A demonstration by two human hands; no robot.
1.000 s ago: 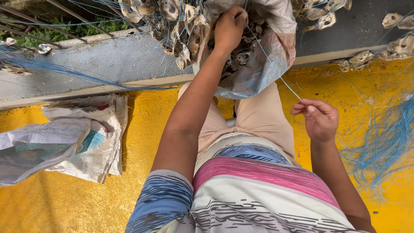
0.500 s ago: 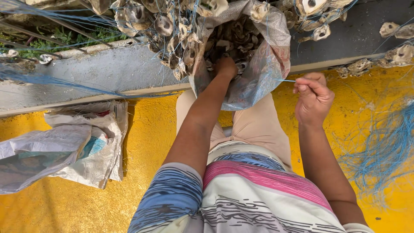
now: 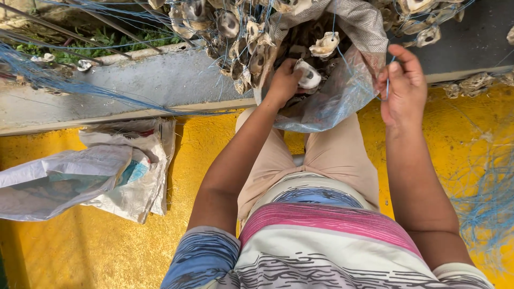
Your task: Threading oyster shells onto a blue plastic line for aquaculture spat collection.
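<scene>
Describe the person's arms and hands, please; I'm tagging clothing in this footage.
Both arms are bare from the upper arm down, and the left hand and right hand wear no gloves, rings or watch that I can see. The short sleeves belong to a striped shirt: blue bands with dark wavy lines on pale fabric, and a pink band across the chest. Beige shorts show below.

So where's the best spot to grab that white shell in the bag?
Probably by its edges. The left hand already pinches the white shell from the left, at the bag's open mouth. Its flat, rough shape suits fingers across the rim.
</scene>
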